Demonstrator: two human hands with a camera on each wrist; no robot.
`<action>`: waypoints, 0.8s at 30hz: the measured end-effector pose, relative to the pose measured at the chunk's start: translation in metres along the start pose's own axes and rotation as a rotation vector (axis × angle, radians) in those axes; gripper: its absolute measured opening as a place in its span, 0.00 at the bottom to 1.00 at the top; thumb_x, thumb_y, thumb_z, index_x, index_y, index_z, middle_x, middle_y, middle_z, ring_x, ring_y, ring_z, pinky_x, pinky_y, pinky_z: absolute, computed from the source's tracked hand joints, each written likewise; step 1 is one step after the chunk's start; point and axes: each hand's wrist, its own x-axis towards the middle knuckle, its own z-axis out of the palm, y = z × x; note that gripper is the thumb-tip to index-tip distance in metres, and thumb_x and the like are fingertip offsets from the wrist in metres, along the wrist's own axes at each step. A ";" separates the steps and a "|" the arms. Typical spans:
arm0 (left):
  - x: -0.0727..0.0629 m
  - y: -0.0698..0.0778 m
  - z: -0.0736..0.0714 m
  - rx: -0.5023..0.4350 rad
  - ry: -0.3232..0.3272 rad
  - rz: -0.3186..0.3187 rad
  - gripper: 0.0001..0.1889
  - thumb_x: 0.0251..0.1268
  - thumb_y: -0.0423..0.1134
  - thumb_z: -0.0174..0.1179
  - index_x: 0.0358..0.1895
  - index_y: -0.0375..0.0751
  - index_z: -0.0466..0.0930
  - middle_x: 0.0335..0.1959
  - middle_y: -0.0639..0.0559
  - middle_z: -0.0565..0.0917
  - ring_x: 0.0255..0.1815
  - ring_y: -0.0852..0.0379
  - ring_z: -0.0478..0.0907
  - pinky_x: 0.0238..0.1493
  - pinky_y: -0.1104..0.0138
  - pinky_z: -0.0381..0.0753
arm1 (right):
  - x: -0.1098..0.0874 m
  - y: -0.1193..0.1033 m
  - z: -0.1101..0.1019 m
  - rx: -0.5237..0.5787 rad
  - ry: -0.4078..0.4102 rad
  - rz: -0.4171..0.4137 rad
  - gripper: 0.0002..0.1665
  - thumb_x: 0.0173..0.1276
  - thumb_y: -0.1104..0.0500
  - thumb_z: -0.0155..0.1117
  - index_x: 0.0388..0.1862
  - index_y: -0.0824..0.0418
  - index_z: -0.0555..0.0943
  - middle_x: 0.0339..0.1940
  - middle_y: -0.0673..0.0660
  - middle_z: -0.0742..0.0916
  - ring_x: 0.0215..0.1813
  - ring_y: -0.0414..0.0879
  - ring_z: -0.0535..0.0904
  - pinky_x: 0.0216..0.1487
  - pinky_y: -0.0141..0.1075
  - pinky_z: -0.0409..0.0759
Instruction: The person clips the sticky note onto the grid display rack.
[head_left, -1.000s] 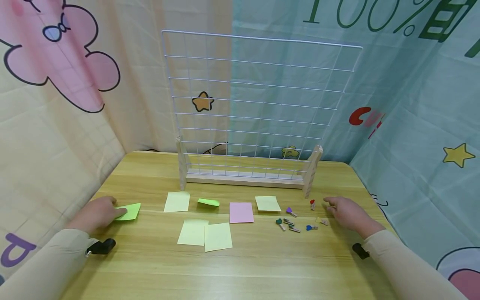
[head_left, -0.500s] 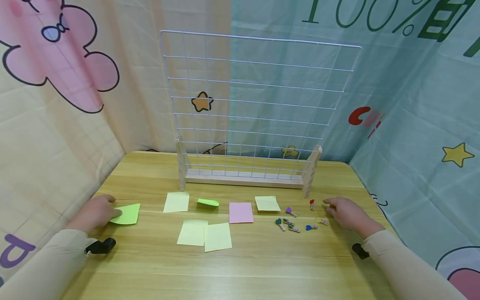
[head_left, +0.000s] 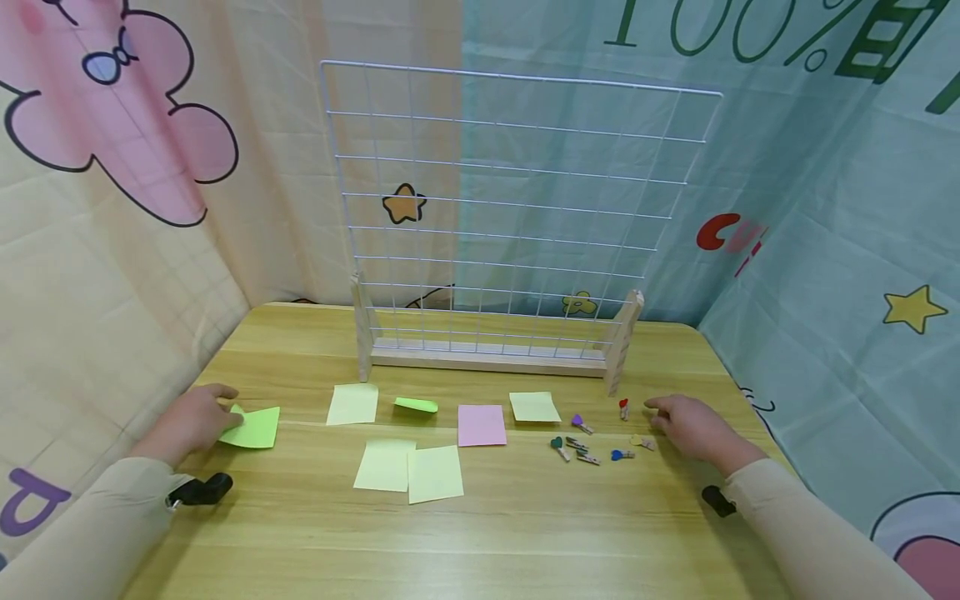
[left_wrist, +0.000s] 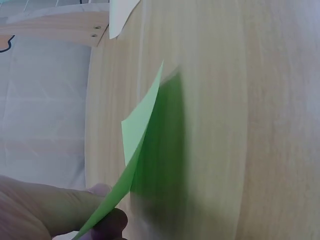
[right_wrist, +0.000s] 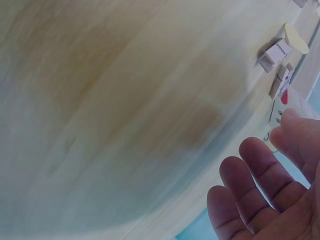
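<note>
My left hand (head_left: 187, 423) pinches one edge of a bright green sticky note (head_left: 257, 428) at the left of the table. In the left wrist view the green note (left_wrist: 139, 130) bends upward, its edge between the thumb and fingers, with a green shadow below it. On the right, my right hand (head_left: 692, 429) is held over the table with nothing in it. Its fingers (right_wrist: 260, 165) are loosely bent in the right wrist view. Nearest to it are a clothespin with a red heart (head_left: 624, 408) and one with a yellow heart (head_left: 643, 442).
A white wire grid (head_left: 510, 200) stands in a wooden base (head_left: 487, 362) at the back. Before it lie pale yellow notes (head_left: 382, 465), a pink note (head_left: 482, 426) and a curled green note (head_left: 416, 405). Several heart clothespins (head_left: 577, 444) lie at centre right. Curtains (head_left: 817, 250) surround the table.
The left hand's grip on the green note has shifted, with its index finger reaching further out and the note tilting slightly toward me. The right hand stays almost still.
</note>
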 end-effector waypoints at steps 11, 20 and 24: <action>-0.002 0.009 -0.001 -0.054 0.037 0.028 0.26 0.77 0.37 0.52 0.69 0.20 0.70 0.57 0.19 0.79 0.37 0.45 0.79 0.32 0.62 0.76 | 0.008 0.000 0.003 0.005 -0.018 0.032 0.22 0.79 0.62 0.61 0.67 0.72 0.79 0.56 0.70 0.88 0.48 0.55 0.83 0.56 0.59 0.83; -0.004 0.016 -0.001 -0.056 0.091 0.070 0.22 0.78 0.35 0.48 0.65 0.21 0.74 0.56 0.22 0.81 0.39 0.44 0.78 0.34 0.60 0.75 | 0.011 -0.002 0.005 0.027 -0.017 0.014 0.23 0.80 0.60 0.61 0.68 0.71 0.79 0.52 0.66 0.89 0.42 0.50 0.80 0.50 0.53 0.82; -0.003 0.016 0.000 -0.036 0.127 0.087 0.21 0.78 0.35 0.48 0.63 0.22 0.78 0.57 0.22 0.81 0.48 0.36 0.79 0.43 0.56 0.76 | 0.014 -0.002 0.006 0.056 -0.023 0.021 0.24 0.81 0.59 0.60 0.70 0.68 0.78 0.49 0.63 0.89 0.42 0.48 0.80 0.49 0.51 0.83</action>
